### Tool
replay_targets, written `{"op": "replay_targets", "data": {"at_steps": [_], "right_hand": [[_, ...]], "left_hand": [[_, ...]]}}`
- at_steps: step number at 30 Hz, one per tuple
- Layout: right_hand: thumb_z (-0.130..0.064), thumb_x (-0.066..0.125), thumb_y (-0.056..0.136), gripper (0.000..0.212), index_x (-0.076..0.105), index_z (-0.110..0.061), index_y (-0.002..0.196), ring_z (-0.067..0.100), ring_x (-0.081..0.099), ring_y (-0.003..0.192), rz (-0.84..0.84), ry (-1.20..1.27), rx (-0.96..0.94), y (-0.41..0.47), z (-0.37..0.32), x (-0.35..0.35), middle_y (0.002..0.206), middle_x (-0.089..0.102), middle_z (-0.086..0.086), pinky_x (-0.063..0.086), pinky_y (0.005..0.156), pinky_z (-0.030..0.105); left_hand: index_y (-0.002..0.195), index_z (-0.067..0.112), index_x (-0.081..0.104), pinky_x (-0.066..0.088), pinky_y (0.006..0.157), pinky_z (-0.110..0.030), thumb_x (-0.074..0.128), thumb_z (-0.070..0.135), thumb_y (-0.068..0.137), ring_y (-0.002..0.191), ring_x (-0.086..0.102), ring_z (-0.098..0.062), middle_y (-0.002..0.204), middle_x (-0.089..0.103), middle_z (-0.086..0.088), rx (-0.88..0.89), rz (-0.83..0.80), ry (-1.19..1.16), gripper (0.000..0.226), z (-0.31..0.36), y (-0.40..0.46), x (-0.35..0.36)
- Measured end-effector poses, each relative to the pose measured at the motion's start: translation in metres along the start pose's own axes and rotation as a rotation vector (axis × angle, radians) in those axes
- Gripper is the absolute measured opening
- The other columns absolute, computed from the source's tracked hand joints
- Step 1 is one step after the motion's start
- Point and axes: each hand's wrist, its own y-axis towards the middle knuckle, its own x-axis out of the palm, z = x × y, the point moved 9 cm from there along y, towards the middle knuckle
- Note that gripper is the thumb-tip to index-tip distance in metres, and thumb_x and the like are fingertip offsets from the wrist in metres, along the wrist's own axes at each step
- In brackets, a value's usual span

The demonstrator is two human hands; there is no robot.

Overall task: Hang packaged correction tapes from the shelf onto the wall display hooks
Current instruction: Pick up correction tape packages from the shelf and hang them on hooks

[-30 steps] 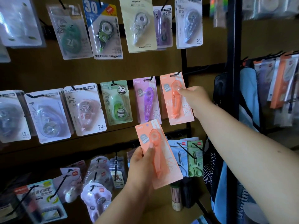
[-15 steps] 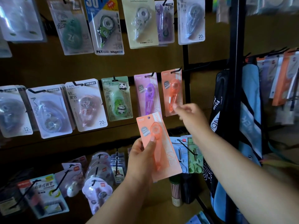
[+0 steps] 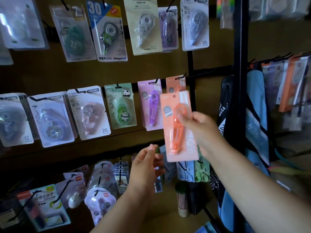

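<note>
Right of centre in the frame, the orange correction tape pack [image 3: 178, 126] is now sitting in the right hand [image 3: 200, 126]; half a second ago the left hand [image 3: 144, 163] was holding it lower down while the right was reaching across. The left hand is now hanging free below it, at lower centre, fingers relaxed and loosely bent, gripping nothing. The pack is showing a salmon-orange card with a clear blister over a long translucent orange dispenser, a small hang hole at its top edge, and it is standing nearly upright. The right thumb is pressing on the blister's round upper part, pinching the pack from its right edge, the other fingers hidden behind the card. It is overlapping a matching orange pack [image 3: 175, 84] already on its hook [image 3: 180, 76], beside the purple pack [image 3: 152, 105].
</note>
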Motion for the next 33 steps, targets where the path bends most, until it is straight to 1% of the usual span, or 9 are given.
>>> {"op": "replay_targets", "data": {"at_steps": [2,5,12,16,21,25,27,31,33], "right_hand": [[-0.034,0.072,0.082,0.021,0.07,-0.013,0.084,0.039,0.067,0.097,0.069,-0.004,-0.045,0.011,-0.02,-0.016,0.095,0.073,0.015,0.049,0.092,0.059],[-0.035,0.071,0.083,0.022,0.071,-0.013,0.082,0.039,0.067,0.097,0.114,-0.002,-0.091,0.026,-0.04,-0.029,0.096,0.073,0.015,0.049,0.093,0.059],[-0.037,0.067,0.086,0.021,0.071,-0.017,0.085,0.025,0.073,0.084,0.114,-0.061,-0.06,0.045,-0.045,-0.034,0.089,0.076,0.003,0.056,0.086,0.05],[-0.041,0.064,0.088,0.02,0.069,-0.022,0.087,0.021,0.072,0.082,0.109,-0.088,-0.043,0.051,-0.045,-0.031,0.09,0.075,-0.002,0.057,0.083,0.044],[-0.043,0.063,0.088,0.019,0.063,-0.026,0.079,0.017,0.07,0.077,0.117,-0.133,-0.009,0.062,-0.038,-0.028,0.087,0.072,-0.004,0.057,0.073,0.034],[-0.045,0.066,0.085,0.026,0.058,-0.022,0.076,0.023,0.068,0.086,0.152,-0.156,0.011,0.078,-0.028,-0.029,0.088,0.068,0.0,0.055,0.082,0.039],[-0.046,0.065,0.086,0.029,0.056,-0.02,0.077,0.022,0.065,0.087,0.155,-0.182,0.03,0.086,-0.024,-0.026,0.086,0.066,-0.001,0.053,0.081,0.037],[-0.052,0.061,0.086,0.037,0.058,-0.016,0.095,0.022,0.067,0.09,0.151,-0.235,0.068,0.1,-0.008,-0.02,0.098,0.068,0.002,0.055,0.085,0.038],[-0.052,0.059,0.087,0.035,0.058,-0.017,0.089,0.019,0.066,0.079,0.19,-0.29,0.03,0.1,-0.003,-0.024,0.088,0.066,0.002,0.055,0.071,0.025]], "left_hand": [[0.099,0.012,0.065,0.043,0.055,-0.025,0.048,0.03,0.101,0.063,0.051,-0.013,0.067,0.056,0.001,-0.022,0.011,-0.027,0.025,-0.003,0.0,-0.002],[0.101,0.01,0.065,0.043,0.053,-0.024,0.049,0.027,0.101,0.061,0.05,-0.012,0.064,0.057,0.002,-0.038,0.008,-0.049,0.023,-0.005,-0.001,-0.001],[0.102,0.009,0.065,0.045,0.052,-0.024,0.048,0.024,0.102,0.059,0.052,-0.012,0.065,0.058,0.001,-0.034,0.004,-0.054,0.022,-0.003,-0.003,0.001],[0.099,0.01,0.065,0.045,0.054,-0.026,0.049,0.023,0.101,0.059,0.052,-0.014,0.065,0.059,0.0,-0.049,0.013,-0.052,0.02,-0.006,-0.004,-0.001],[0.1,0.011,0.066,0.046,0.054,-0.026,0.049,0.024,0.101,0.06,0.053,-0.014,0.069,0.059,-0.003,-0.062,0.019,-0.039,0.021,-0.011,-0.002,-0.004],[0.103,0.011,0.067,0.046,0.053,-0.026,0.049,0.024,0.101,0.059,0.054,-0.013,0.068,0.061,-0.003,-0.078,0.027,-0.053,0.022,-0.017,0.0,-0.005],[0.103,0.01,0.067,0.045,0.05,-0.025,0.05,0.023,0.101,0.056,0.053,-0.013,0.066,0.06,-0.001,-0.088,0.024,-0.063,0.021,-0.021,0.002,-0.005],[0.101,0.01,0.065,0.046,0.05,-0.025,0.049,0.022,0.102,0.056,0.054,-0.013,0.064,0.061,-0.001,-0.094,0.011,-0.04,0.02,-0.026,0.003,-0.006],[0.101,0.009,0.064,0.045,0.051,-0.025,0.048,0.023,0.102,0.057,0.053,-0.013,0.066,0.06,-0.001,-0.093,0.002,-0.018,0.021,-0.03,0.002,-0.007]]}}
